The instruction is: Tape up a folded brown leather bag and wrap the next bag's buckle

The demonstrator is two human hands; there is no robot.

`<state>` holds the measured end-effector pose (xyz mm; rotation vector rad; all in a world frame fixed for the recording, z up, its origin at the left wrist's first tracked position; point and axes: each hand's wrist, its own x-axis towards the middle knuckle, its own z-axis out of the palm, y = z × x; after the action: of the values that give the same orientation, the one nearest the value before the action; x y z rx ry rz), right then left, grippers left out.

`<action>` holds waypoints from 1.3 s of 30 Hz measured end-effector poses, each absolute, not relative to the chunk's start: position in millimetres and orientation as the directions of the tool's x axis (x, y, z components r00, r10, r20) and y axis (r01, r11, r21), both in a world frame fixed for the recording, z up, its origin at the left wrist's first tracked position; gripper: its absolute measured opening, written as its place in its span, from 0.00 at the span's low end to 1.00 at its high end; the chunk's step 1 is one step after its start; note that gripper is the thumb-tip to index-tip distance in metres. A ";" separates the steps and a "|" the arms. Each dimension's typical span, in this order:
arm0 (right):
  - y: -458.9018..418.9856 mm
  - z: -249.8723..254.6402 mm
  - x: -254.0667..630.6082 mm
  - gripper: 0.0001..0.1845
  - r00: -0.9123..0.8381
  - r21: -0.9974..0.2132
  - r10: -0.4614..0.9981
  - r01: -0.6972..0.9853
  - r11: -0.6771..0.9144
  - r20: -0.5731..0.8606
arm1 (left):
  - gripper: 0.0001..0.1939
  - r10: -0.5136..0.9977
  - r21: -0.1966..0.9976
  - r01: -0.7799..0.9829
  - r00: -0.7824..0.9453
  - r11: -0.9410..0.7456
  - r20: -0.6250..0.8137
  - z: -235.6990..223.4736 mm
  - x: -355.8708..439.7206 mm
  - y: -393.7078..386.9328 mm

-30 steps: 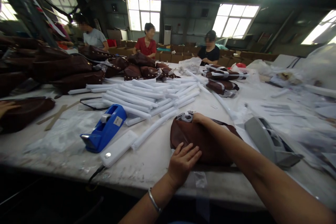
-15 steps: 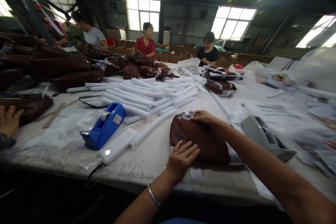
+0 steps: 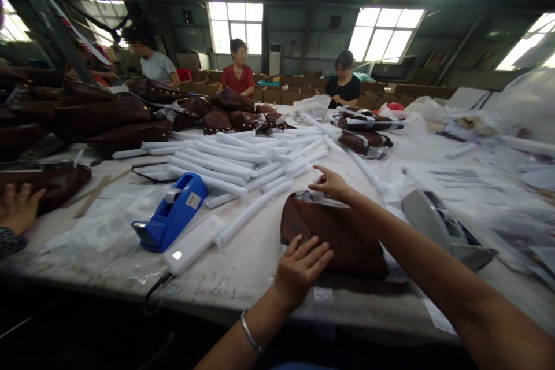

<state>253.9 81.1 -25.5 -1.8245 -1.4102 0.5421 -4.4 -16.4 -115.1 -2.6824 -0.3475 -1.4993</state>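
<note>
A brown leather bag (image 3: 347,237) lies near the front edge of the table. My left hand (image 3: 301,269), with a silver bangle at the wrist, rests flat on its near side, fingers spread. Just above the bag's top edge is my right hand (image 3: 332,183), thumb and forefinger bent towards each other in a pinch. What they hold, if anything, is too small or clear to make out. White and grey wrapping (image 3: 303,195) shows along the bag's top, below the right fingertips. White wrapping also sticks out at the bag's right end.
Left of the bag are a blue tape dispenser (image 3: 176,211), a white power bank-like block (image 3: 197,243) with a cable, and many white wrapped rolls (image 3: 217,165). A grey dispenser (image 3: 442,225) stands right. Brown bags (image 3: 108,110) pile up behind. A co-worker's hand (image 3: 19,208) is far left.
My right hand has risen slightly from the wrapping at the bag's top and moved a little left and away. My left hand stays pressed on the bag.
</note>
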 end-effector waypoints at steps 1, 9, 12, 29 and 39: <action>85.4 -27.6 256.4 0.41 0.310 -0.760 0.943 0.640 -0.112 0.121 | 0.16 0.169 0.067 0.215 0.500 -0.974 0.850 -113.9 -4.4 -19.7; 92.4 -31.4 249.8 0.50 0.344 -0.766 0.907 0.641 -0.039 0.242 | 0.16 0.189 0.083 0.229 0.492 -0.970 0.850 -117.5 -1.2 -40.1; 69.4 -10.9 241.9 0.52 0.307 -0.784 0.904 0.619 0.049 0.298 | 0.16 0.203 0.096 0.227 0.518 -0.969 0.831 -117.5 -3.1 -40.0; 20.0 3.7 244.2 0.11 0.222 -0.722 0.936 0.691 0.047 0.274 | 0.17 0.192 0.101 0.194 0.543 -0.976 0.818 -108.6 -3.5 -42.7; 53.3 21.1 227.7 0.14 0.123 -0.655 0.931 0.742 0.144 0.343 | 0.15 0.216 0.095 0.238 0.557 -0.967 0.802 -113.6 1.6 -56.1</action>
<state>227.7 53.3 21.1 -1.6372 -1.6579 0.3135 1.6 -56.1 -113.6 -2.7503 -0.4007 -1.4121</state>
